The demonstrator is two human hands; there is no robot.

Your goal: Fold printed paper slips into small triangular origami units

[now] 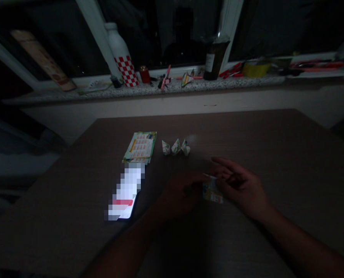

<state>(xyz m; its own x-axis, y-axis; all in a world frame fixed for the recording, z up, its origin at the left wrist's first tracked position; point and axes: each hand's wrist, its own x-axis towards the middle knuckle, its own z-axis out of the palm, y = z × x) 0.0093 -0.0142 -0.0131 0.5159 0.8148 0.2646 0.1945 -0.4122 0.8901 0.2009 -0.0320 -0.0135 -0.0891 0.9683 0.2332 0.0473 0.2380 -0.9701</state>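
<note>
A small printed paper card (212,192) in green and white, possibly folded, is held over the table between my two hands. My left hand (182,193) grips its left side, fingers closed and mostly in shadow. My right hand (244,187) pinches its right edge with the thumb, the index finger stretched out above. Beyond the hands stand three small folded paper shapes (176,147) with pointed tips, close together in a row. A stack of similar printed sheets (139,146) lies to their left.
A lit phone (127,193) lies left of my left hand on the brown table (264,139). On the windowsill behind stand a checkered bottle (124,58), a dark cup (214,60), a small reddish jar (144,74) and a yellow object (255,70). The room is dim.
</note>
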